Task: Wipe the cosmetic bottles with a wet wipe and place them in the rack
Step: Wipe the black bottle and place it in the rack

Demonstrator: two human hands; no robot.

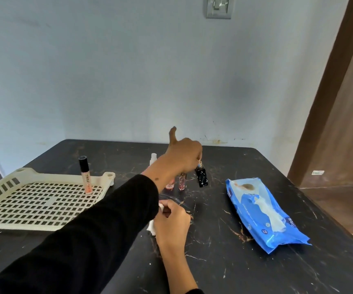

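Note:
My left hand (185,154) reaches across the table and grips the top of a black speckled bottle (201,177), which hangs tilted just above the table. My right hand (171,221) rests nearer to me, closed on a crumpled white wet wipe (152,227). Two small pink bottles (182,181) stand upright just under my left wrist. A white-capped bottle (153,159) stands behind my left arm, mostly hidden. In the cream plastic rack (12,221) on the left, a lip gloss tube (85,176) with a black cap stands upright near the far corner.
A blue pack of wet wipes (262,213) lies on the right of the dark marbled table (224,268). The table's far edge meets a pale wall. A brown door frame (328,92) stands beyond the right edge.

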